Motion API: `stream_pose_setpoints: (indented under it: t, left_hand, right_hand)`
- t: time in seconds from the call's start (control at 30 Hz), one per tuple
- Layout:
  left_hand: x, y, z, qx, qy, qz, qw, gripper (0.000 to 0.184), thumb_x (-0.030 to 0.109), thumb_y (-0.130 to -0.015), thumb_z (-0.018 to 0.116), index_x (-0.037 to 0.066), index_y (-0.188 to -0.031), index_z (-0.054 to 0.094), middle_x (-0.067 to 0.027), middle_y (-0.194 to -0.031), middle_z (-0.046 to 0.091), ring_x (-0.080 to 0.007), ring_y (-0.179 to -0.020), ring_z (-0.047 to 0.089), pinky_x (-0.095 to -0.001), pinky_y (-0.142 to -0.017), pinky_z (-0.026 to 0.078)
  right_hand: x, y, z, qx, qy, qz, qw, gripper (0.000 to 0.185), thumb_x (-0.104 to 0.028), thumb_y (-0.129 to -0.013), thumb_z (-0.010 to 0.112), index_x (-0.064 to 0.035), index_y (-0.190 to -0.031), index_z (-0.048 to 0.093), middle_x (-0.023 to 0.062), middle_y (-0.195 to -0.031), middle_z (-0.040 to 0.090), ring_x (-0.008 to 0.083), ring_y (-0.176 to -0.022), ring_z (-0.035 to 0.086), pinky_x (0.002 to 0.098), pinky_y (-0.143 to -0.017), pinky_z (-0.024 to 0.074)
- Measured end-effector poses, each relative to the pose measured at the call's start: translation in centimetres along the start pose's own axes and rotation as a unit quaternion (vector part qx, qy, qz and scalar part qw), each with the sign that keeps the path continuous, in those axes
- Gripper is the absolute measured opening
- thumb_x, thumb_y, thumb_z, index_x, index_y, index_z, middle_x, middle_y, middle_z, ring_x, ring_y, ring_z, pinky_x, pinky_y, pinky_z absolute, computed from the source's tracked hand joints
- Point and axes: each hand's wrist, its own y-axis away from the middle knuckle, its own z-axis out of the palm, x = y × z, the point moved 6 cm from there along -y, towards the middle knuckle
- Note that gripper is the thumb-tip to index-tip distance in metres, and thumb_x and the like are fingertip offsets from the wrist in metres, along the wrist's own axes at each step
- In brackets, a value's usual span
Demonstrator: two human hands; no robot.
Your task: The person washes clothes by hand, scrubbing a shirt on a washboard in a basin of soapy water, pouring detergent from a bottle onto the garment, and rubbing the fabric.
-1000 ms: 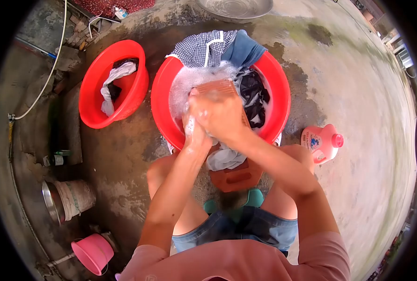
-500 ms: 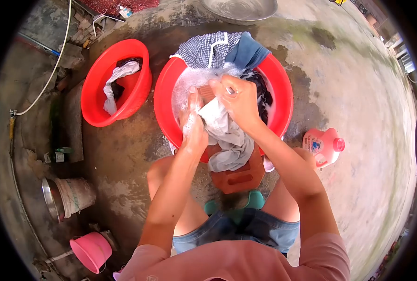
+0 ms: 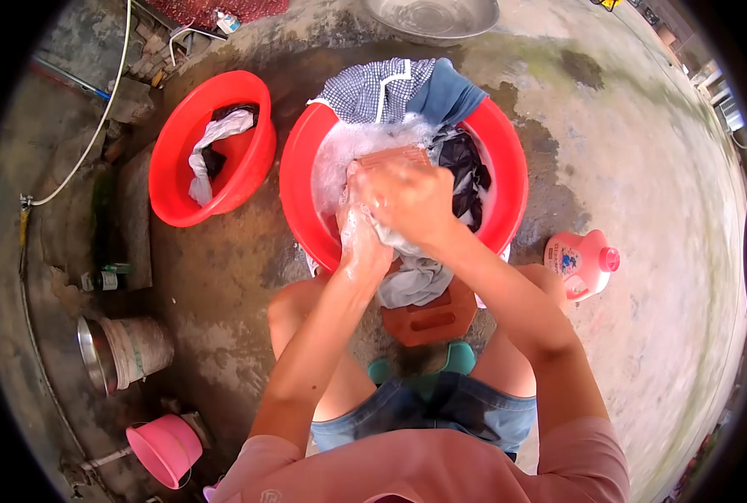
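Observation:
A wet grey-white garment lies bunched over a brown washboard, which leans in a large red basin. My right hand is a closed fist on the garment's upper part, slightly blurred. Close against it, my left hand, streaked with suds, grips the same cloth. Most of the cloth between the hands is hidden. Foamy water and dark clothing fill the basin around the board. A checked garment and a blue cloth hang over the far rim.
To the left stands a smaller red basin holding white and dark clothes. A pink detergent jug is on the concrete at right. A metal basin lies beyond. A pink bucket and a pale bucket are at lower left.
My hands have come together over the garment. My right hand has moved down toward me, my left slightly right. The cloth between them is now mostly covered, and more of the dark clothing shows.

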Motion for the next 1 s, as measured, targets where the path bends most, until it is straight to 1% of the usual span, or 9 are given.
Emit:
stream_pose_setpoints:
  t: [0.07,0.17,0.23,0.33,0.47,0.53,0.7,0.83,1.0]
  left_hand:
    - [-0.2,-1.4,-2.1,-0.264,0.064,-0.04,0.961,0.037,0.037,-0.094,0.036,0.016,-0.065,0.045,0.0002,-0.054,0.04,-0.0128,-0.049,0.037,-0.0268,-0.047,0.035]
    - [0.7,0.5,1.7,0.231,0.0,0.0,0.973,0.042,0.039,-0.092,0.04,0.017,-0.057,0.035,0.0013,-0.045,0.031,-0.0106,-0.038,0.029,-0.0253,-0.035,0.026]
    - [0.8,0.2,1.8,0.192,0.022,0.005,0.981,0.04,0.039,-0.092,0.041,0.016,-0.06,0.038,0.0009,-0.048,0.035,-0.0107,-0.04,0.033,-0.0253,-0.034,0.029]
    - [-0.3,-1.2,-0.6,-0.303,0.099,-0.065,0.946,0.029,0.035,-0.092,0.043,0.013,-0.075,0.053,-0.0013,-0.062,0.051,-0.0128,-0.054,0.051,-0.0264,-0.047,0.044]
    - [0.3,2.5,2.2,0.256,-0.03,0.038,0.966,0.028,0.035,-0.092,0.044,0.016,-0.071,0.048,0.0023,-0.062,0.047,-0.0095,-0.051,0.043,-0.0259,-0.042,0.037]
    - [-1.2,-2.2,0.0,-0.273,0.116,-0.034,0.954,0.023,0.033,-0.091,0.046,0.011,-0.09,0.052,-0.0005,-0.081,0.053,-0.0118,-0.071,0.05,-0.0279,-0.061,0.044]
    - [1.6,2.6,2.3,0.206,-0.058,0.105,0.971,0.024,0.033,-0.09,0.05,0.011,-0.081,0.051,0.002,-0.075,0.049,-0.0073,-0.061,0.045,-0.0253,-0.051,0.037]
    - [5.3,1.8,0.6,0.158,-0.221,0.221,0.937,0.036,0.038,-0.088,0.051,0.016,-0.063,0.039,0.0061,-0.057,0.034,-0.0065,-0.051,0.031,-0.0255,-0.047,0.026]
    - [4.9,1.4,-1.0,0.187,-0.163,0.186,0.951,0.055,0.049,-0.085,0.051,0.019,-0.048,0.024,0.0044,-0.046,0.025,-0.0085,-0.044,0.026,-0.0244,-0.043,0.021]
  right_hand:
    - [0.9,-0.2,0.0,0.0,0.017,-0.006,1.0,0.014,-0.018,-0.062,0.062,-0.0168,-0.076,0.064,-0.0003,-0.064,0.056,0.0159,-0.046,0.052,0.0281,-0.039,0.0426]
    - [1.2,0.8,0.7,-0.056,0.039,0.016,0.998,0.012,-0.018,-0.061,0.062,-0.0175,-0.073,0.063,-0.0002,-0.061,0.055,0.0151,-0.045,0.052,0.028,-0.037,0.0407]
    - [1.2,-0.1,0.6,-0.063,0.061,0.039,0.995,0.006,-0.019,-0.067,0.062,-0.0149,-0.064,0.059,0.0007,-0.059,0.055,0.0152,-0.045,0.053,0.028,-0.036,0.0414]
    - [-1.1,-0.5,0.3,-0.016,0.028,-0.015,0.999,0.02,-0.019,-0.075,0.062,-0.0111,-0.057,0.056,0.0021,-0.055,0.055,0.016,-0.044,0.054,0.0283,-0.036,0.0421]
    - [1.7,-1.9,-0.6,-0.011,0.07,0.074,0.995,0.013,-0.015,-0.07,0.062,-0.0108,-0.059,0.057,0.0042,-0.052,0.052,0.0178,-0.043,0.053,0.0303,-0.037,0.0417]
    - [1.4,-2.0,-0.8,-0.01,0.057,0.062,0.996,0.014,-0.014,-0.071,0.061,-0.0119,-0.058,0.056,0.005,-0.05,0.052,0.0199,-0.042,0.053,0.0311,-0.039,0.0414]
    - [5.0,-0.9,-0.3,-0.038,0.03,0.093,0.995,0.018,-0.014,-0.073,0.061,-0.0053,-0.058,0.057,0.0069,-0.052,0.053,0.0254,-0.044,0.053,0.033,-0.04,0.0424]
    - [8.2,0.9,0.3,-0.178,-0.197,0.38,0.886,0.029,-0.021,-0.08,0.062,-0.0002,-0.062,0.056,0.0017,-0.057,0.051,0.0077,-0.057,0.049,0.0251,-0.055,0.041]
    - [7.5,0.8,-0.2,-0.183,-0.282,0.331,0.882,0.029,-0.012,-0.073,0.065,0.0006,-0.056,0.045,0.01,-0.058,0.05,0.0135,-0.052,0.047,0.0313,-0.051,0.0373]
